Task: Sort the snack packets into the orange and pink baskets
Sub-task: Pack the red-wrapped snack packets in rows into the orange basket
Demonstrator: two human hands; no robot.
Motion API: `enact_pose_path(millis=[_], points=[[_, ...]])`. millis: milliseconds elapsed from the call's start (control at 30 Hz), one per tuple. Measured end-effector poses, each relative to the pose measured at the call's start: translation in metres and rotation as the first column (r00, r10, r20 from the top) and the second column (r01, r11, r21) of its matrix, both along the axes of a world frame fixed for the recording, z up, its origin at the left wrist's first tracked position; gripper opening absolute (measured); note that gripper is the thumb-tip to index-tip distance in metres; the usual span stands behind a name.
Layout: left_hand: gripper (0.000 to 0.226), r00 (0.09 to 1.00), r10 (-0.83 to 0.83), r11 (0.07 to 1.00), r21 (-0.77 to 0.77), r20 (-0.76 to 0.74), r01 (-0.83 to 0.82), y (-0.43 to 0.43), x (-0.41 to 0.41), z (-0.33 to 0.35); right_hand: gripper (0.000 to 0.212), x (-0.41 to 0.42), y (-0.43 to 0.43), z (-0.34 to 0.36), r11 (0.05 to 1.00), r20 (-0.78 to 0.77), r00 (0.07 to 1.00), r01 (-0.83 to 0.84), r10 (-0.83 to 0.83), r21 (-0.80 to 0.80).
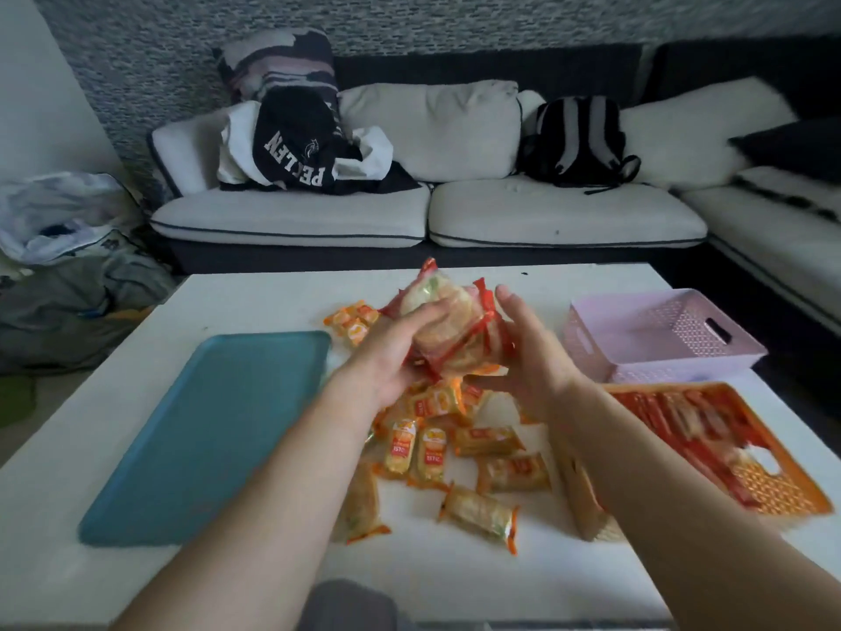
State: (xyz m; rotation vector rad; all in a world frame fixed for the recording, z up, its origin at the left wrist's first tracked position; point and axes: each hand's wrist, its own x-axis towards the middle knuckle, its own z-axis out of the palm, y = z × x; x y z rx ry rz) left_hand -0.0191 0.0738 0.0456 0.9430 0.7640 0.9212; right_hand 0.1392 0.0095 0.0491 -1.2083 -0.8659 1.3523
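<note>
A bunch of red-edged snack packets [448, 323] is lifted above the white table, gripped from the left by my left hand [391, 357]. My right hand [530, 352] is beside the bunch on its right with fingers straight, touching it. Under both hands lies a loose pile of yellow-orange packets [459, 444]. The orange basket [792, 489] at the right front holds several red packets. Behind it stands the pink basket [591, 330], and no packets show in it.
A teal tray [200, 434] lies on the left half of the white table [455, 571]. A few orange packets [352, 323] sit behind the tray's far corner. A sofa with cushions, clothes and a backpack runs behind the table.
</note>
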Motion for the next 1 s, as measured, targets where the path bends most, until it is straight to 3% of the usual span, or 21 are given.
enact_pose_path(millis=[67, 133, 200, 267, 333, 400, 433, 500, 533, 600, 767, 900, 1000], points=[[0.056, 0.999, -0.05, 0.998, 0.035, 0.012, 0.05, -0.027, 0.036, -0.002, 0.053, 0.016, -0.031, 0.01, 0.996, 0.073, 0.994, 0.077, -0.08, 0.044], [0.083, 0.999, -0.034, 0.999, 0.04, -0.027, 0.035, -0.056, 0.078, -0.004, 0.045, 0.044, -0.064, 0.011, 0.977, 0.165, 0.963, 0.206, -0.213, 0.056], [0.107, 0.991, 0.024, 0.999, 0.048, -0.128, -0.018, -0.079, 0.112, -0.008, 0.034, 0.069, -0.092, 0.01, 0.964, 0.155, 0.952, 0.263, -0.264, 0.024], [0.112, 0.971, 0.075, 0.994, 0.094, -0.226, -0.055, -0.1, 0.148, -0.015, 0.036, 0.102, -0.12, 0.008, 0.941, 0.166, 0.928, 0.338, -0.333, 0.001], [0.095, 0.939, 0.114, 0.979, 0.197, -0.325, -0.051, -0.111, 0.174, -0.022, 0.057, 0.129, -0.13, 0.004, 0.923, 0.211, 0.905, 0.384, -0.369, -0.034], [0.066, 0.865, 0.149, 0.935, 0.352, -0.479, 0.034, -0.123, 0.196, -0.023, 0.067, 0.153, -0.138, -0.002, 0.922, 0.356, 0.867, 0.386, -0.349, -0.034], [0.054, 0.793, 0.206, 0.904, 0.423, -0.573, 0.071, -0.125, 0.202, -0.023, 0.078, 0.163, -0.138, -0.009, 0.916, 0.494, 0.809, 0.396, -0.318, -0.059], [0.054, 0.676, 0.299, 0.872, 0.481, -0.674, 0.094, -0.125, 0.201, -0.028, 0.097, 0.178, -0.137, -0.024, 0.882, 0.763, 0.622, 0.444, -0.174, -0.161], [0.061, 0.653, 0.3, 0.872, 0.478, -0.695, 0.108, -0.123, 0.198, -0.033, 0.097, 0.182, -0.138, -0.029, 0.865, 0.819, 0.563, 0.461, -0.113, -0.197], [0.075, 0.627, 0.254, 0.873, 0.454, -0.736, 0.179, -0.12, 0.192, -0.043, 0.09, 0.189, -0.137, -0.035, 0.862, 0.839, 0.536, 0.466, -0.093, -0.202], [0.073, 0.663, 0.253, 0.845, 0.495, -0.705, 0.203, -0.122, 0.193, -0.038, 0.08, 0.198, -0.126, -0.031, 0.847, 0.818, 0.511, 0.528, -0.264, -0.057], [0.087, 0.575, 0.2, 0.795, 0.474, -0.793, 0.378, -0.12, 0.193, -0.038, 0.043, 0.202, -0.125, -0.032, 0.852, 0.826, 0.491, 0.522, -0.277, -0.025], [0.053, 0.594, 0.191, 0.812, 0.465, -0.782, 0.352, -0.112, 0.188, -0.039, 0.046, 0.197, -0.13, -0.025, 0.875, 0.834, 0.485, 0.483, -0.262, -0.006]])
